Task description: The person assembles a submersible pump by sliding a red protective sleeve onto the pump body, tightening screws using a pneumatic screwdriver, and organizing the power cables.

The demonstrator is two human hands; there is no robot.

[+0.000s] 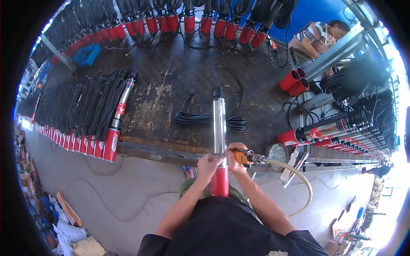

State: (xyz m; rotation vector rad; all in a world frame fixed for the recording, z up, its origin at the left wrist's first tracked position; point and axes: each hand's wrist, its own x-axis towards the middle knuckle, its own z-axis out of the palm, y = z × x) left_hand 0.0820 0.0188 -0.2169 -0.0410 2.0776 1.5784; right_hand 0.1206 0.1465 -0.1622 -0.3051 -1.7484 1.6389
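A submersible pump [219,123] with a shiny steel body and a red end [220,182] lies over the bench's near edge, its red end toward me. My left hand [208,167] touches the joint between steel and red from the left, fingertips pinched together; whatever is between them is too small to make out. On the other side, my right hand [235,159] is closed around an orange air screwdriver [243,156], whose tip is hidden near the joint. A pale hose [301,179] curves away from the tool. Beyond the hands, a coiled black cable [194,119] lies behind the pump.
A dark worn workbench [158,85] spreads ahead. Rows of pumps with cables [112,136] stand at left, far side and right [316,133]. A round bowl of small metal parts [277,155] sits near the right edge. A blue crate [87,54] is far left; a person [318,38] works far right.
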